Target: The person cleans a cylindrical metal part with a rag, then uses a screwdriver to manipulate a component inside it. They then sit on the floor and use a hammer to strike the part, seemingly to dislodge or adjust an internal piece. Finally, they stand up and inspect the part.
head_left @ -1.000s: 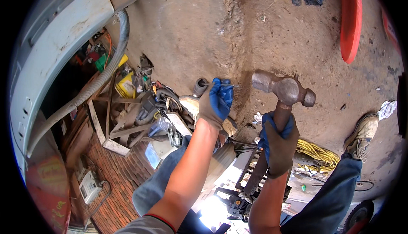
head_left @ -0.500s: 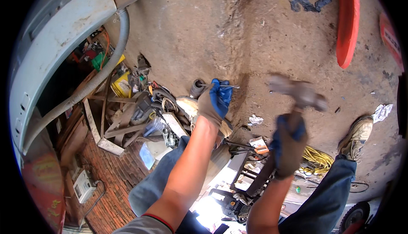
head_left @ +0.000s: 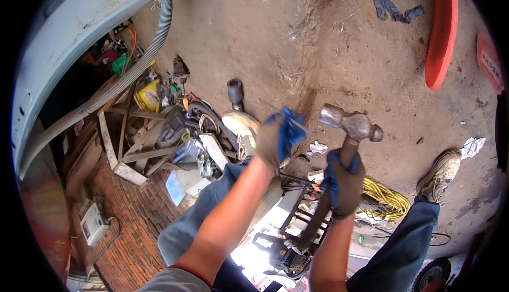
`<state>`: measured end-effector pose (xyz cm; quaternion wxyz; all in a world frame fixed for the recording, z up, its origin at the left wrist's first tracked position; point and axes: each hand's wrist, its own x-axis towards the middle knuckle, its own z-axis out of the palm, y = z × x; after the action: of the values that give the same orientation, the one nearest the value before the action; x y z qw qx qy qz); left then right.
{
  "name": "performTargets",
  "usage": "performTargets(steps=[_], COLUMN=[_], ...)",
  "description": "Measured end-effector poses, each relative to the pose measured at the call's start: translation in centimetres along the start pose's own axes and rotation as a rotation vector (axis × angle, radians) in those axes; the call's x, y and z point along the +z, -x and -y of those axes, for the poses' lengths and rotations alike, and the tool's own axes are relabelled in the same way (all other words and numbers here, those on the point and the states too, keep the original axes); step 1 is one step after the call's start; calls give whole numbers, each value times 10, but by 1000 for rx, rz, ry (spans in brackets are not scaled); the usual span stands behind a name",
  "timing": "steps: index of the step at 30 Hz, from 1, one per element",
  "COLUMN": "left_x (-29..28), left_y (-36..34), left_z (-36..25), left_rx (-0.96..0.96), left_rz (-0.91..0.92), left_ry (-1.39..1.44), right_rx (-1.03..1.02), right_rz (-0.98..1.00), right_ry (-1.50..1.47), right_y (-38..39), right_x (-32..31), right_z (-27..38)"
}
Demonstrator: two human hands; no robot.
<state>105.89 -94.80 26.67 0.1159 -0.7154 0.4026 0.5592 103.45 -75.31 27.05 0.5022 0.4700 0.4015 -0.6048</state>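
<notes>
My left hand [head_left: 278, 138], in a grey-brown and blue work glove, is closed around a thin metal rod [head_left: 269, 105]; whether it is a punch or a screwdriver I cannot tell. Both ends of the rod stick out of the fingers. In a matching glove, my right hand [head_left: 343, 183] grips the dark handle of a ball-peen hammer [head_left: 352, 125], its head raised to the right of my left hand. Left of the rod's tip, and apart from it, is a dark cylindrical metal part [head_left: 235, 91]. A pale round piece [head_left: 241, 123] lies just below that part.
A grey corrugated hose [head_left: 132, 82] hangs from a pale blue panel [head_left: 90, 11] at left. Boards and a yellow container [head_left: 148, 97] clutter the floor there. Right of my legs are a coiled yellow rope [head_left: 384, 201] and my shoe [head_left: 441, 173]. A red curved piece [head_left: 441, 32] stands far right.
The hammer has swung from a blurred position to a sharper one, slightly left and lower. The rod has tilted and its tip has come away from the dark cylindrical part. The view has shifted slightly.
</notes>
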Motion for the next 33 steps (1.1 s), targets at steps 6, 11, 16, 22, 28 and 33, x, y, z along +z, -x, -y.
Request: performTargets(steps=[6,11,16,22,28,33], left_x=[-23,-123,-218,-253,-259,-208], left_y=[40,-33,-123,-130,-132,-95], left_z=[-20,-103,-149,-147,-102,-60], left_rx=[227,371,489,365,193,85], left_rz=[-182,-364,-589,-541,-555,-220], left_ry=[-244,-295,-763,-1035,-1357,-1555], right_rx=[-147,-283,-608,-800,-464,-304], right_rz=[32,236,59,128,60,1], right_ry=[85,367,1138,1358,1413,1411], right_y=[-11,-43,-51,-24,8,31], right_x=[9,117,208,122,-3,-46], right_z=[24,80,97,19,-33,-40])
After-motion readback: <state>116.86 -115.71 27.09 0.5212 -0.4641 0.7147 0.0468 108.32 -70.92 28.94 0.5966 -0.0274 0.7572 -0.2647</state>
